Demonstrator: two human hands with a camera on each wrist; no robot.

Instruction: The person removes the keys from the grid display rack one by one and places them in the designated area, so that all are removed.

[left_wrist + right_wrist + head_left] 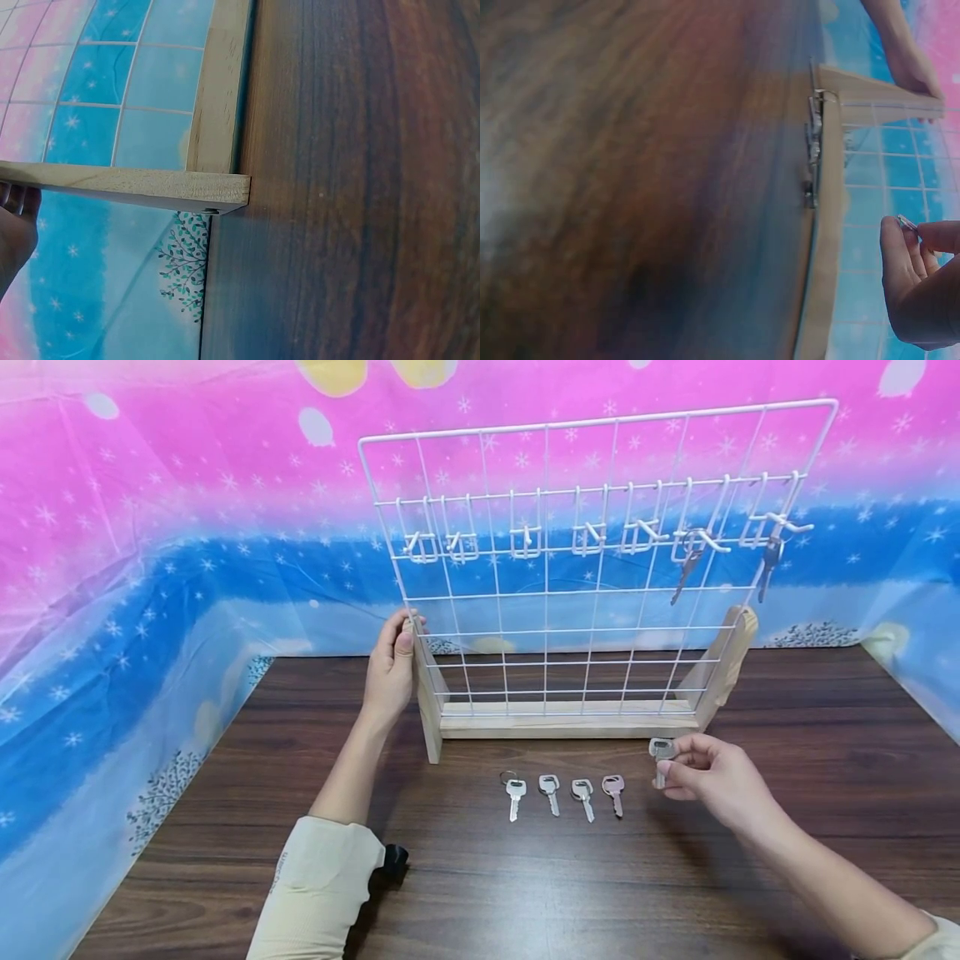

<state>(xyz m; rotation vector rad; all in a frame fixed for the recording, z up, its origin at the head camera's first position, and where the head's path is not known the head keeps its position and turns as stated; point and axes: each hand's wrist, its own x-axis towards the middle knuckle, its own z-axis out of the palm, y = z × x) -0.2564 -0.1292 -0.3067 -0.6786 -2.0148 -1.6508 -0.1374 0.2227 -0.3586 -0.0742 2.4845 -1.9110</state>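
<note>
A white wire grid stands upright in a wooden base. My left hand grips the upper end of the base's left side piece; in the left wrist view its fingers lie along that wood. Between the thumb and fingers of my right hand is a silver key, pinched just in front of the base's right end. Several more keys, one of them this key, lie in a row on the table. Two keys hang from hooks at the right, a brownish key and a dark key.
Several white hooks, such as this hook, line the upper part of the grid. The dark wood table reaches a patterned cloth backdrop behind and at the sides. A small black object shows by the left sleeve.
</note>
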